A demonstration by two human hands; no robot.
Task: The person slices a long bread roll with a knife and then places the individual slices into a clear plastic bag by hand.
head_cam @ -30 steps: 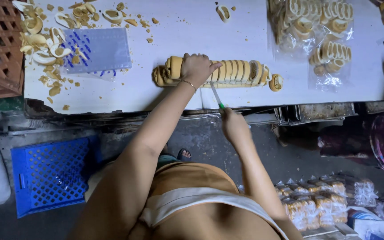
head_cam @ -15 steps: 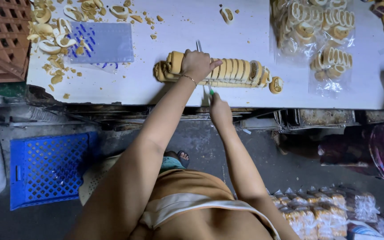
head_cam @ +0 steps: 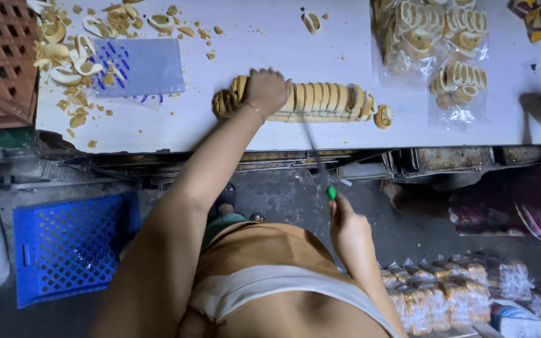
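Left hand: we see the left hand (head_cam: 268,91) pressed palm down on the roll (head_cam: 302,100), fingers curled over its top, close to the roll's left end.
Right hand: the right hand (head_cam: 348,226) is closed round the green handle of a long knife (head_cam: 318,156), below the roll and off the edge of the surface.
Knife: its thin blade runs from the handle up across the edge of the surface toward the middle of the roll; we cannot tell whether the tip touches it.
Roll: a long pale-yellow roll, cut into many slices that stand side by side, lying crosswise on the white surface (head_cam: 220,128) near its front edge.
End piece: one round slice (head_cam: 383,116) lies just beside the roll's right end.
Bags: two clear bags of slices (head_cam: 458,84) sit to the upper right of the roll, well apart from it.
Scraps: crusts and crumbs (head_cam: 70,53) are scattered to the upper left of the roll, around a flat bluish plastic sheet (head_cam: 136,67).
Brown crate: a brown lattice crate (head_cam: 1,59) stands far left of the roll, at the end of the surface.
Blue crate: a blue crate (head_cam: 70,247) sits on the floor, below and left of the roll.
Packed goods: wrapped packs (head_cam: 446,294) lie on the floor, below and right of the roll, beside the right hand's forearm.
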